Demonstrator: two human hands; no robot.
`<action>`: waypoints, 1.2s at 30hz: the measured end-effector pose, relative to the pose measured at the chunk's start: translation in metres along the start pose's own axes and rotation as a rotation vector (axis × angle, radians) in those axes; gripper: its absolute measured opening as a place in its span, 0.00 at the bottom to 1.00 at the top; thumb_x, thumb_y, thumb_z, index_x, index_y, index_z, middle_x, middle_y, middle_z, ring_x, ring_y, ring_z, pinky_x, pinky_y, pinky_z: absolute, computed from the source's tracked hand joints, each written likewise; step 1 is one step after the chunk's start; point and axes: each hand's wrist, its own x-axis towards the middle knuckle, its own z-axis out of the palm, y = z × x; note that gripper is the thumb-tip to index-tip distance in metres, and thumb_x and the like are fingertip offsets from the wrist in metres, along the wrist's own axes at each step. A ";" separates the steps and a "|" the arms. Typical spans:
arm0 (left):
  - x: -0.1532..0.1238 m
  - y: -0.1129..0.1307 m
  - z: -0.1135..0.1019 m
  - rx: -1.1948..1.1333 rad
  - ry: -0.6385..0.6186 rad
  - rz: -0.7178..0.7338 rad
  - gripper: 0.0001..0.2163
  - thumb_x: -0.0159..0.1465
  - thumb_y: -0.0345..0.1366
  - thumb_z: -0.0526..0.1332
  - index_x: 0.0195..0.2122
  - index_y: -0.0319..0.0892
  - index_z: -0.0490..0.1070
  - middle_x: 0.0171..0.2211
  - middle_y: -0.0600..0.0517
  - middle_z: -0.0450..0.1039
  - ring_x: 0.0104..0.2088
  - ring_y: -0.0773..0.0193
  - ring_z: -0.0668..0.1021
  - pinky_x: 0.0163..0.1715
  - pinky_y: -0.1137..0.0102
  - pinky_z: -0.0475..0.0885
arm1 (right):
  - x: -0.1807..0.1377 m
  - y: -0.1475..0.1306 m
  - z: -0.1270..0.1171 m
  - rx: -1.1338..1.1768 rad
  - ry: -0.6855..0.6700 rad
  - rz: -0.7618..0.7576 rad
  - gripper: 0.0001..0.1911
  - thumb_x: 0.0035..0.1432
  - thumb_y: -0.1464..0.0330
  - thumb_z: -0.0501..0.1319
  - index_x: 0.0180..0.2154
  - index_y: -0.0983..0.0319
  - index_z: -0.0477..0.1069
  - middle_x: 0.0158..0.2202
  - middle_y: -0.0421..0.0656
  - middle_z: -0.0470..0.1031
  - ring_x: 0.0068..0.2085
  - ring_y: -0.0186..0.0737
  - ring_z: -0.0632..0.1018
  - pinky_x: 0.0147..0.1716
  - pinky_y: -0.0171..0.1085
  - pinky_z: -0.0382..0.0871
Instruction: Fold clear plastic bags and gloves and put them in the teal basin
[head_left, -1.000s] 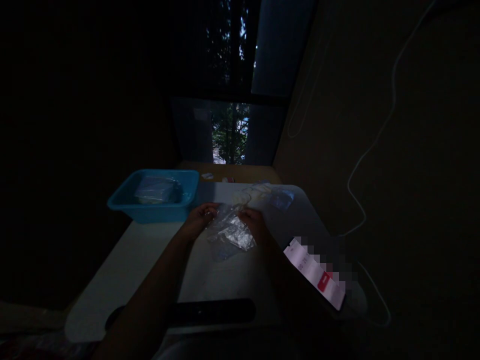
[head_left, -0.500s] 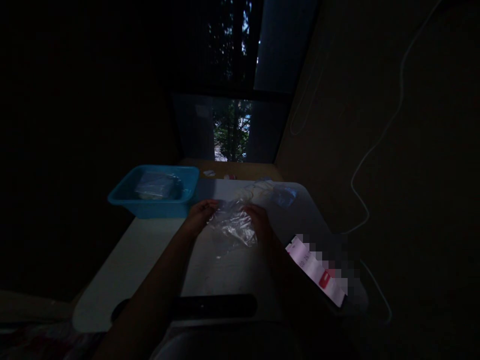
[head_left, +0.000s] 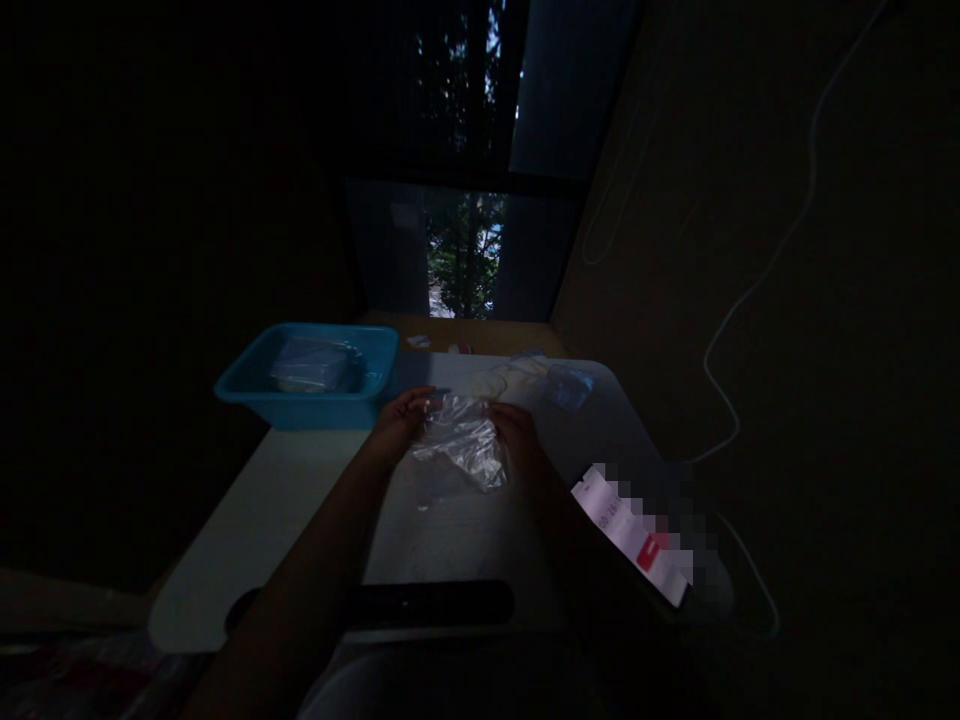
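Observation:
A crinkled clear plastic bag [head_left: 463, 445] hangs between my two hands above the white table [head_left: 420, 550]. My left hand [head_left: 403, 425] pinches its upper left edge. On the other side, my right hand [head_left: 516, 428] grips the upper right edge, with the fingers partly in shadow. The bag's lower part spreads down toward me. Whether anything is inside it I cannot tell in this dim light. Just beyond my hands, more clear plastic [head_left: 525, 368] lies near the table's far edge, with a bluish plastic packet [head_left: 568, 387] beside it.
A blue plastic basin [head_left: 330, 410] holding a wrapped pale bundle [head_left: 309, 364] stands at the table's back left. A lit phone [head_left: 630, 535] lies at the right. A long black object [head_left: 435, 604] is along the near edge. A white cable [head_left: 724, 400] runs down the right side.
The bag appears flatter and more spread between my hands, its lower edge shifted slightly left. My hands stay in nearly the same place, and the view has tilted a little.

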 end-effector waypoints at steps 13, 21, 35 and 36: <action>-0.003 0.004 0.004 -0.062 0.036 -0.059 0.21 0.37 0.41 0.70 0.32 0.38 0.71 0.21 0.55 0.71 0.17 0.74 0.67 0.16 0.78 0.58 | 0.000 -0.004 0.002 -0.024 0.007 0.011 0.12 0.37 0.60 0.61 0.20 0.63 0.69 0.16 0.35 0.61 0.21 0.29 0.61 0.22 0.31 0.54; -0.003 0.004 0.005 0.000 0.009 -0.067 0.19 0.37 0.38 0.69 0.32 0.38 0.72 0.23 0.55 0.71 0.18 0.74 0.67 0.17 0.77 0.59 | 0.000 -0.005 0.001 -0.069 0.017 0.002 0.12 0.40 0.60 0.59 0.19 0.63 0.67 0.14 0.34 0.58 0.19 0.28 0.59 0.20 0.31 0.52; -0.004 0.004 0.005 0.083 0.011 -0.049 0.17 0.37 0.44 0.68 0.24 0.38 0.71 0.19 0.54 0.70 0.19 0.71 0.68 0.20 0.75 0.61 | 0.004 0.003 0.001 -0.063 0.031 -0.019 0.11 0.38 0.61 0.60 0.21 0.64 0.69 0.16 0.35 0.62 0.20 0.29 0.61 0.20 0.31 0.54; -0.003 0.003 0.004 0.078 0.010 -0.049 0.17 0.37 0.44 0.68 0.23 0.38 0.70 0.18 0.55 0.70 0.18 0.71 0.67 0.19 0.75 0.60 | 0.004 0.003 0.001 -0.066 0.029 -0.013 0.11 0.38 0.61 0.60 0.21 0.64 0.69 0.16 0.35 0.61 0.20 0.28 0.61 0.20 0.31 0.53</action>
